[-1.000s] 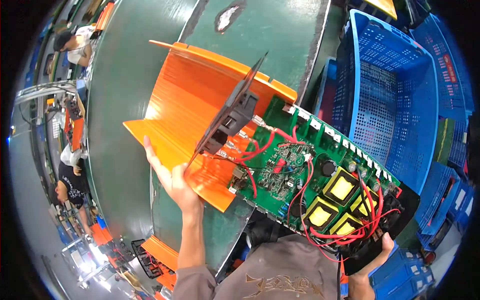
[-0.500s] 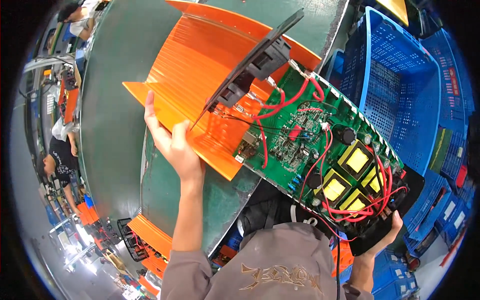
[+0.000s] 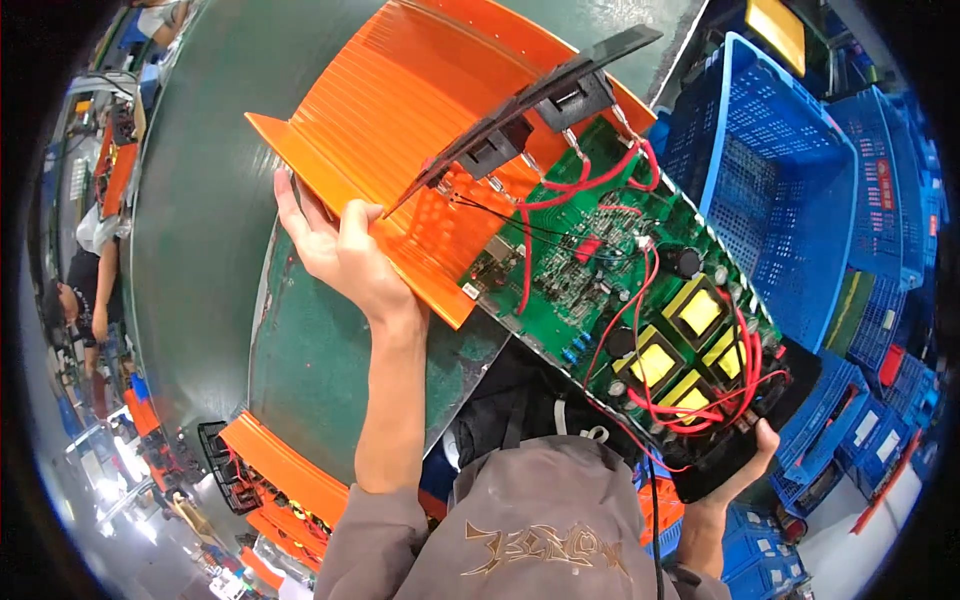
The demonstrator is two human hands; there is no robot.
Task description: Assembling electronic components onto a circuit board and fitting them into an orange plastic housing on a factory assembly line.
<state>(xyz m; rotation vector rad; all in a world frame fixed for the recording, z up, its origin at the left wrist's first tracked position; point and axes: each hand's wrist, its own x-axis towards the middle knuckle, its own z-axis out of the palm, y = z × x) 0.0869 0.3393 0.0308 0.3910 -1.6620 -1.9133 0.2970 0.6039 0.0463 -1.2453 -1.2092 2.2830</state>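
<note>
orange ribbed housing [image 3: 400,120] with a green circuit board [image 3: 620,290] set in it is held up in the air above the green bench [image 3: 200,260], tilted so its far end points away from the person. the left hand [image 3: 335,250] grips the housing's near-left rim, fingers spread along the orange edge and thumb pressed against the underside lip. the right hand [image 3: 745,465] is closed under the black end plate [image 3: 740,440] at the board's near-right end, with only the fingertips showing around the plate's edge. red wires [image 3: 650,270] loop across the board, past yellow-topped transformers [image 3: 685,340] and black capacitors. a black panel with sockets [image 3: 530,100] stands up across the housing at the far end of the board, tied to it by red and black leads. the assembly hangs over the right edge of the bench. blue plastic crates [image 3: 790,180] are stacked to the right, off the bench. more orange housings [image 3: 280,470] lie near the bench's near-left corner. another person [image 3: 85,290] sits well apart by the left edge.
</note>
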